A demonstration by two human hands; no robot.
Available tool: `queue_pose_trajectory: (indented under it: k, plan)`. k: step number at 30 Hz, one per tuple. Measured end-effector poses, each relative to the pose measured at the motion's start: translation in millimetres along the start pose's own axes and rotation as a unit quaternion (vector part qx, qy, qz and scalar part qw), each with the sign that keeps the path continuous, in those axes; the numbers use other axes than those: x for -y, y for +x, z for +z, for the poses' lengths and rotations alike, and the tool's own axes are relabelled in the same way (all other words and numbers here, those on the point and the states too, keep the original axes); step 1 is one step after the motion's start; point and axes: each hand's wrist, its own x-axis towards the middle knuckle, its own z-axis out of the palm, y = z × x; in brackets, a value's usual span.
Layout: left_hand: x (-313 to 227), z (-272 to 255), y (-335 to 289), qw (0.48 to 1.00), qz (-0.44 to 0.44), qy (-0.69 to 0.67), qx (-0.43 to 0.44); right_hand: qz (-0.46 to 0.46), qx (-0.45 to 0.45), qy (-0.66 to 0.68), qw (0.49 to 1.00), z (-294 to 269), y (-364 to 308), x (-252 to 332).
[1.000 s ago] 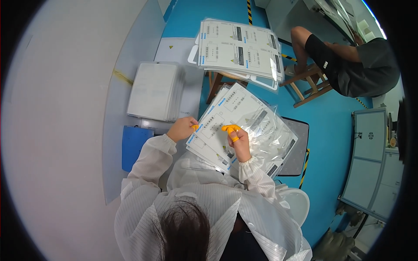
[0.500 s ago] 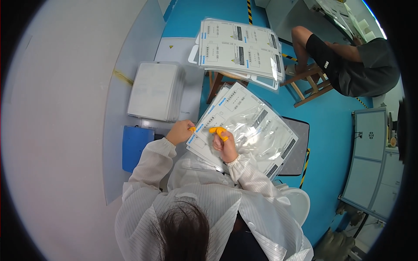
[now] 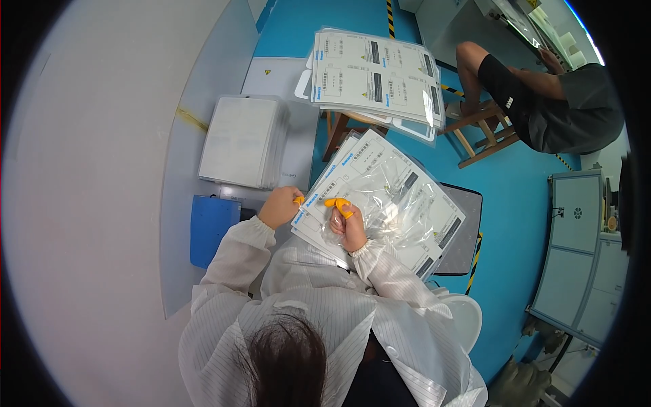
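A stack of white printed sheets with black and blue printing lies slanted in front of me. My left hand, with a yellow finger cot showing, is closed on the stack's left edge; how many sheets it pinches is hidden. Over the sheets my right hand is closed, yellow cots on its fingers. Crumpled clear plastic film is bunched in it and spreads rightward across the top sheet.
Beyond, a second stack of printed sheets rests on a wooden stool. To the left stand a pile of white panels and a blue box. A seated person is at the far right, near a grey cabinet.
The clear film has shifted and crumpled more around my right hand, which has moved only slightly. My left hand stays at the sheet edge. The seated person's arm has reached forward.
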Motion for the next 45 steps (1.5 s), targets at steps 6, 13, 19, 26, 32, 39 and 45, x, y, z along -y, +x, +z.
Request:
queue_pose_trajectory:
  k: [6, 13, 19, 26, 32, 39, 45]
  plan:
    - [-2.6, -4.3, 3.2, 0.994, 0.019, -0.095, 0.058, -0.013, -0.022, -0.107, 0.994, -0.7, -0.2, -2.0]
    - [-4.5, 2.0, 8.9, 0.990, 0.034, -0.119, 0.067, -0.180, -0.022, -0.595, 0.783, 24.7, 2.2, -4.7]
    - [-2.5, 4.1, 8.0, 0.991, 0.039, -0.113, 0.063, -0.220, -0.094, -0.606, 0.759, 2.4, 13.9, 0.4]
    - [-4.9, 0.2, 6.8, 0.991, 0.032, -0.118, 0.060, -0.205, 0.003, -0.636, 0.744, 20.5, -0.8, 4.1]
    - [-1.4, -0.9, 5.5, 0.982, 0.027, -0.163, 0.094, -0.208, -0.019, -0.598, 0.774, 0.0, 7.8, -5.9]
    - [8.9, -1.8, 3.1, 0.964, 0.020, -0.249, 0.087, -0.183, 0.018, -0.141, 0.973, -15.0, 6.6, 16.0]
    - [15.8, 1.2, -0.2, 0.964, -0.024, -0.235, 0.120, -0.238, -0.063, 0.126, 0.961, -58.6, 3.2, 83.4]
